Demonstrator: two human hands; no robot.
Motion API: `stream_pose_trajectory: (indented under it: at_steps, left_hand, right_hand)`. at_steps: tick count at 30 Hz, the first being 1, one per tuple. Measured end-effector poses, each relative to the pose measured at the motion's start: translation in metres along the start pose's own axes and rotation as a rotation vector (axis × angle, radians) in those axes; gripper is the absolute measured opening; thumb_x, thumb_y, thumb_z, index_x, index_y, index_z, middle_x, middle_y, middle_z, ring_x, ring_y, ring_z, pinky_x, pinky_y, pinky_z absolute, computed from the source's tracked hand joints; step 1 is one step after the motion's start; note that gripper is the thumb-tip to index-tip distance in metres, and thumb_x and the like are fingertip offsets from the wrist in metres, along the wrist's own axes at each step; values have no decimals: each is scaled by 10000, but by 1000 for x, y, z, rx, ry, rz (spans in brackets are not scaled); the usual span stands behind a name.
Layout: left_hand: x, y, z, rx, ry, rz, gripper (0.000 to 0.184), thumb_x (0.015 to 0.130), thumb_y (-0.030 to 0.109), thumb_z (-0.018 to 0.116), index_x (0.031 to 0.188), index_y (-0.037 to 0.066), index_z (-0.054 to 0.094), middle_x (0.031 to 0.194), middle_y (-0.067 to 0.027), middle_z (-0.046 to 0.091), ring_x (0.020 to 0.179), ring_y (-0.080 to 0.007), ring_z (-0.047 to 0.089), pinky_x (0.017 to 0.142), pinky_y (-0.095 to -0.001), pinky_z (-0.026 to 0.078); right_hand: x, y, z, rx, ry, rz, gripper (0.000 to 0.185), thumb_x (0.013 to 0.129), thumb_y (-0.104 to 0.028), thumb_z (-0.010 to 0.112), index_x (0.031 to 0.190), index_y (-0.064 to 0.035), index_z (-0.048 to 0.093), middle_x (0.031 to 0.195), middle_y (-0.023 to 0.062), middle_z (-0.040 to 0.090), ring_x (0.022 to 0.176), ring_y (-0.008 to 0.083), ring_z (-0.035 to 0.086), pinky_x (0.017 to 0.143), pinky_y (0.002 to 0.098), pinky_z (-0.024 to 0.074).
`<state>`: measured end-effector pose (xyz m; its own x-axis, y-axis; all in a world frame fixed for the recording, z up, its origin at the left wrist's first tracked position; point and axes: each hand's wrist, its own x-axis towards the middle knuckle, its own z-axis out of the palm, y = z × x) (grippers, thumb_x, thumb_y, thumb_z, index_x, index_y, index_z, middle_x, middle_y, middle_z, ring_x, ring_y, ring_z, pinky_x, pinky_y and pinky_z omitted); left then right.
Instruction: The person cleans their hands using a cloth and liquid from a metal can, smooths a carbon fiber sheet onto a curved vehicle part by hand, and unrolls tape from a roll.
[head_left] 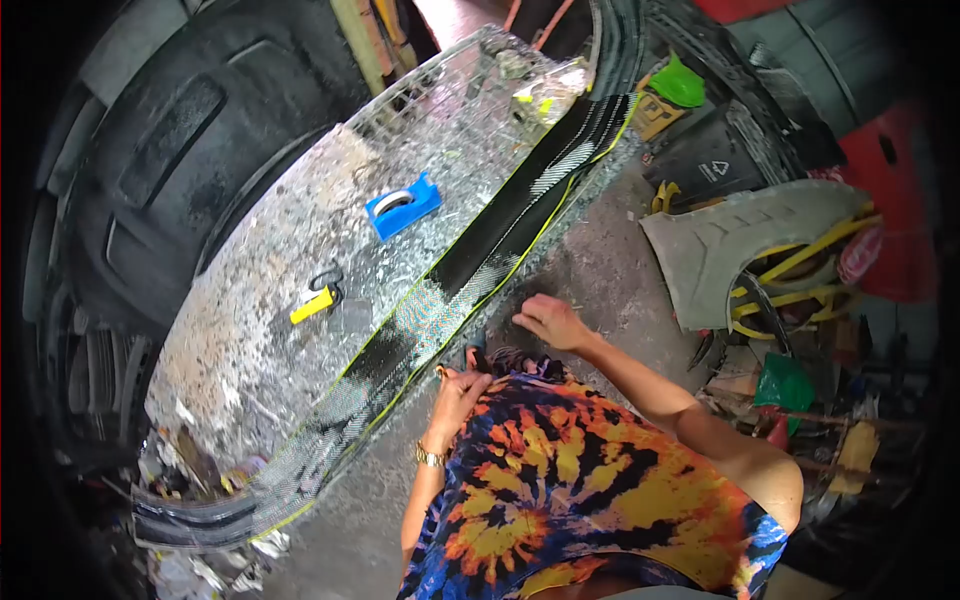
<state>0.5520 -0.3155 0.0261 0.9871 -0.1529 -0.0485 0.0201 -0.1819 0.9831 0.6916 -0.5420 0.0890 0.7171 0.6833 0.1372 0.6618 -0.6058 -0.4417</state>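
Across the table edge lies a long, curved strip of black carbon-fibre cloth point(510, 220) with yellow edging. Its weave shines silver in places. My left hand point(458, 402), with a gold watch at the wrist, is at the front of my tie-dye shirt point(560, 480), its fingers pinched on the hem. Beside the strip, my right hand point(552, 322) hangs over the floor with curled fingers, apart from the strip; its palm is hidden. On the table are a blue tape dispenser point(425, 195) and a yellow-handled tool point(312, 305) with a black part.
The paint-spattered table point(250, 260) spreads beyond the strip. A dark ribbed panel point(230, 110) stands at far left. To the right are a grey fender point(690, 255), a cardboard box point(655, 116) with green plastic point(678, 82), and piled scraps. Concrete floor point(600, 250) shows between.
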Motion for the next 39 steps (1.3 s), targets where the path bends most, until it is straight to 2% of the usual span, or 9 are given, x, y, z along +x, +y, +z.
stream_pose_trajectory:
  at_steps: [7,10,11,14,18,19,23,32,39]
  left_hand:
    - [-20,-11,-8,78,-28,-238,441,1005,350,510,736,10,593,629,-2,523,558,-62,446,524,-260,343]
    - [-24,-39,-4,-172,-23,-492,500,987,452,502,782,15,631,594,7,549,570,-131,490,558,-347,395]
    - [-27,-45,-3,-295,-64,-489,469,1012,442,466,772,67,614,716,25,600,595,-33,481,534,-210,377]
    - [-26,-38,13,-351,24,-469,536,1016,473,426,1075,-15,642,1030,-34,657,924,-112,569,858,-247,449]
    - [-8,-44,-7,68,-106,-494,604,1023,479,365,863,-16,672,731,-83,648,664,-165,565,680,-332,467]
    - [-8,-28,-6,-98,-43,-464,557,1030,451,391,724,21,570,646,10,518,593,-117,402,584,-298,340]
    - [25,-31,-20,-127,-251,-363,492,1022,404,414,767,18,581,686,-3,541,615,-123,432,600,-303,362]
    - [143,19,-16,49,-833,-223,350,1004,300,466,864,11,605,778,-31,592,666,-138,498,636,-315,412]
    - [234,70,18,80,-1127,-128,249,991,218,507,939,5,625,849,-54,631,705,-149,550,665,-324,451]
  right_hand:
    - [-59,24,42,226,-54,170,85,905,-120,588,967,-67,565,884,127,621,846,333,623,712,402,491]
    - [-66,31,48,318,-128,231,57,906,-115,582,936,-67,574,867,125,617,797,331,618,696,393,494]
    - [-67,30,49,381,-157,249,55,916,-116,573,909,-62,577,857,121,610,763,323,612,698,382,504]
    - [-59,44,48,336,-308,301,99,915,-157,573,937,-63,598,901,142,641,839,351,620,719,421,486]
    - [-51,41,42,236,-252,311,138,916,-205,562,966,-84,606,919,158,655,916,371,621,770,456,468]
    - [-49,41,36,215,-245,343,146,916,-214,560,970,-87,610,917,159,656,912,371,621,765,456,471]
    - [-66,70,18,132,-184,428,186,911,-215,593,1013,-65,631,920,148,671,891,347,645,765,437,488]
    - [-178,80,-54,71,600,961,192,871,-253,571,931,-80,630,909,159,673,877,358,647,764,464,486]
    - [-262,23,73,183,981,1343,244,873,-248,598,830,-8,576,736,167,602,674,323,594,616,414,452]
